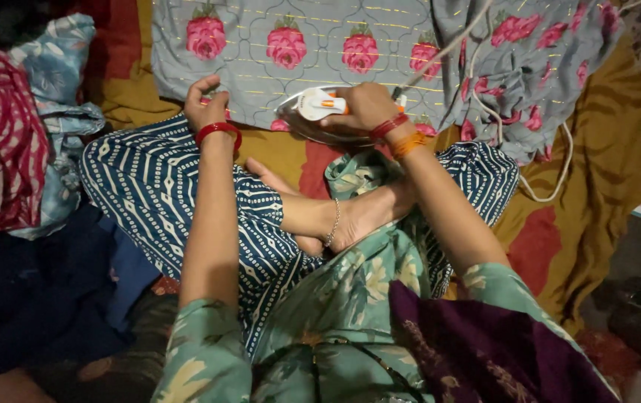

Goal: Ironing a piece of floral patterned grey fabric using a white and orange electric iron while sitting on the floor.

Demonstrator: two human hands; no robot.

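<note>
Head view: right hand (365,106) grips iron (313,112); left hand (207,104) pinches grey floral cloth (276,67).

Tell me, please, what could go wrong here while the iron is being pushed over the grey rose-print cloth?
The left hand pinches the grey cloth close to the iron, so the fingers could get burnt. The white cord loops across the fabric beside the right hand and might snag or drag the iron. The bare foot lies just below the iron, so a slip could touch it.
</note>
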